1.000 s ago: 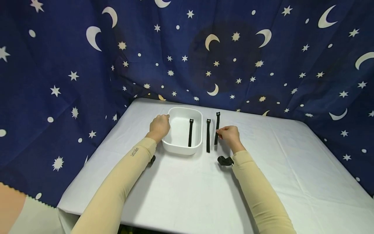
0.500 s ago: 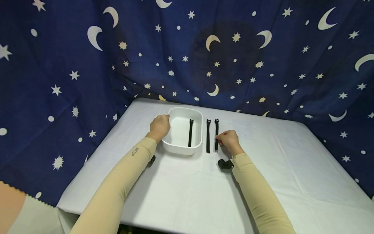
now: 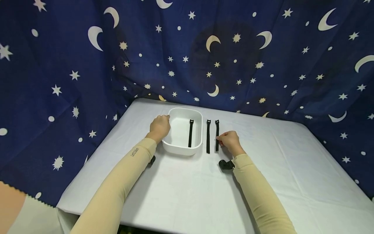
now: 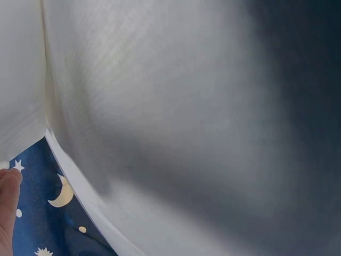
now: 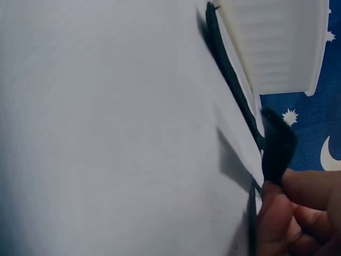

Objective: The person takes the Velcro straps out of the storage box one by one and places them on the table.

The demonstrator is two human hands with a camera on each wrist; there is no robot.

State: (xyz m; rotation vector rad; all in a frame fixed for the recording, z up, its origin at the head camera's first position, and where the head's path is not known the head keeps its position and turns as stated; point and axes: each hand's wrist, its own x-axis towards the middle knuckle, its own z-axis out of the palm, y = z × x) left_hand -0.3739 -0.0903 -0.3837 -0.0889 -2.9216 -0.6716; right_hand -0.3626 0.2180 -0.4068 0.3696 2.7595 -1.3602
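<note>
My left hand [image 3: 160, 126] grips the left rim of a white plastic bin [image 3: 179, 150]; only a fingertip [image 4: 9, 192] shows at the edge of the left wrist view. A black hook-and-loop cable tie [image 3: 190, 134] lies lengthwise in the bin, near its right wall. To the right of the bin, a second cable tie [image 3: 208, 136] rests on the cloth. Parallel to that one is a third cable tie [image 3: 217, 128], which my right hand [image 3: 230, 142] pinches between thumb and finger near its lower end. In the right wrist view its free end [image 5: 278, 144] stands up from the fingertips.
A white cloth [image 3: 181, 191] covers the table. Behind it hangs a dark blue curtain [image 3: 187, 45] with moons and stars. Black wrist-camera mounts sit under both forearms, the right mount [image 3: 226, 164] close above the cloth.
My right hand has drawn its cable tie toward me and lined it up beside the second tie. The left hand and the bin have stayed in place.
</note>
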